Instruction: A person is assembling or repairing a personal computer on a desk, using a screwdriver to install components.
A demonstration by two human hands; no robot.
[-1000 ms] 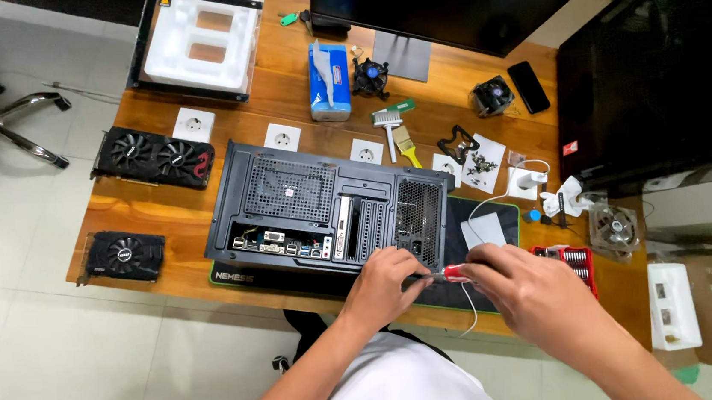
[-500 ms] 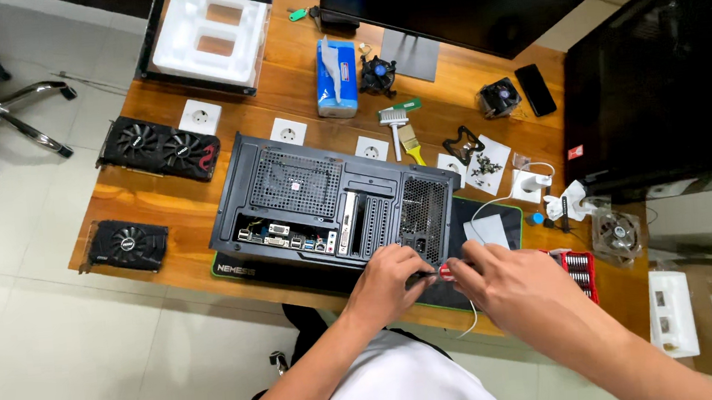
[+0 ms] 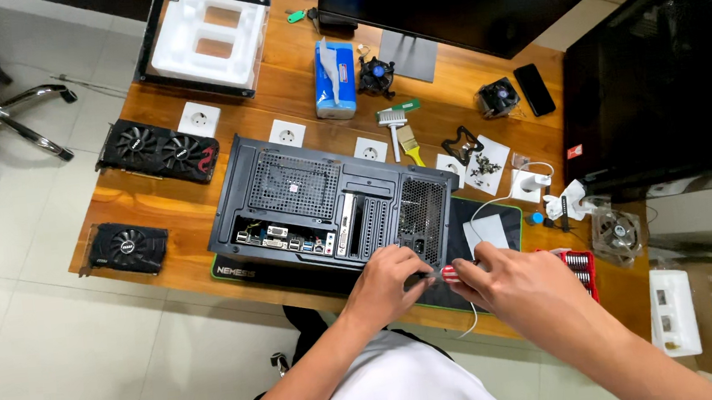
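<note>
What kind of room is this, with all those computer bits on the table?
Probably a computer repair or building workspace. An opened black computer case lies on a wooden desk, with two loose graphics cards beside it, and a monitor behind.

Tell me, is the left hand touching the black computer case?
Touching. The head view shows the left hand resting its fingers on the lower rear corner of the black computer case, with no gap visible between them.

One head-worn view only — it looks steeply down from above onto the wooden desk [image 3: 160, 213], which runs across mid-frame, close enough that the person's forearms fill the lower edge — pale tiled floor [image 3: 33, 340] at lower left.
</note>
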